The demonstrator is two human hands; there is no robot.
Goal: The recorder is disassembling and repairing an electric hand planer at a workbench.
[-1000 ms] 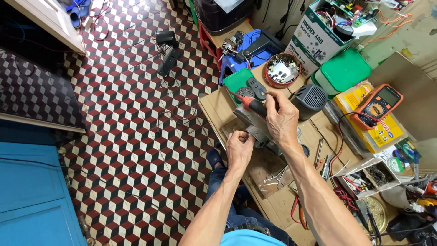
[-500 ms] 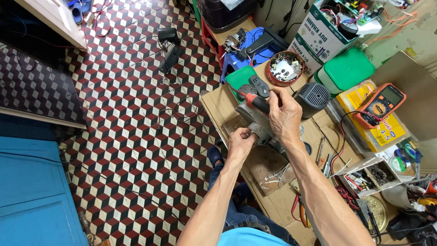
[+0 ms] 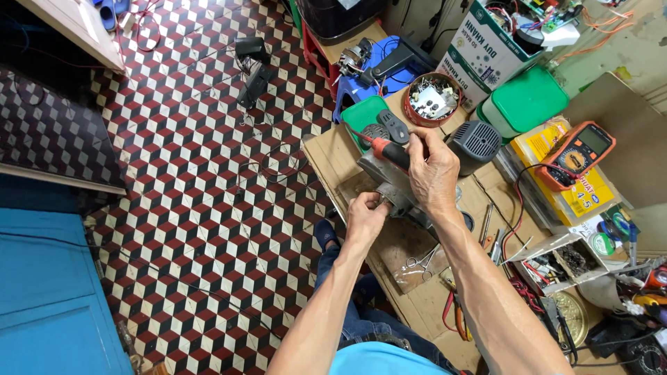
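Right now, hands first, then outward.

Right hand: the right hand (image 3: 432,173) grasps a red-handled screwdriver (image 3: 381,150), fingers clenched round the handle, over the top of a grey metal appliance housing (image 3: 389,182).

Left hand: the left hand (image 3: 365,217) is closed on the near edge of the same housing, pinching it from the floor side.

Housing: it rests on a low wooden workbench (image 3: 333,160), near the edge that faces the floor, with a green plastic lid (image 3: 363,115) just beyond it.

Behind the right hand: a dark grey ribbed motor cover (image 3: 475,146) sits just beside the wrist; a round red bowl of small parts (image 3: 432,101) lies toward the far corner.

Right edge of the workbench: an orange multimeter (image 3: 578,154) lies on a yellow box.

Near edge: small steel scissors (image 3: 418,262) lie on a clear plastic bag beside the forearm.

Floor: red, black and white cube-patterned tiles (image 3: 208,208) spread to the left of the workbench.
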